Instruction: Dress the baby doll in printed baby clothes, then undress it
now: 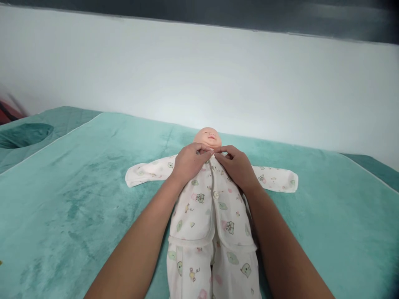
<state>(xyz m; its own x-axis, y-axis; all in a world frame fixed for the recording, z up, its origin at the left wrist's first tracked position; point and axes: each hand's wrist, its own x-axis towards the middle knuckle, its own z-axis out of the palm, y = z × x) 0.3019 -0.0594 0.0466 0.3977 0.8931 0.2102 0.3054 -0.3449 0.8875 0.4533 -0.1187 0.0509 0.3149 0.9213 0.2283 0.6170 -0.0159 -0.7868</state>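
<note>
A baby doll point(208, 136) lies on its back on a teal blanket point(77, 195), head away from me. It wears a white printed romper point(202, 211) with small animal figures and a row of buttons down the front. The sleeves are spread out to both sides. My left hand point(190, 161) pinches the left edge of the romper's collar just under the doll's chin. My right hand point(237, 165) pinches the right edge of the collar, fingertips almost meeting those of the left hand. Both hands rest on the doll's chest.
The blanket covers a wide bed or table that runs up to a white wall point(199, 74). A darker green fold point(25, 133) lies at the far left, with something red point(8, 111) behind it.
</note>
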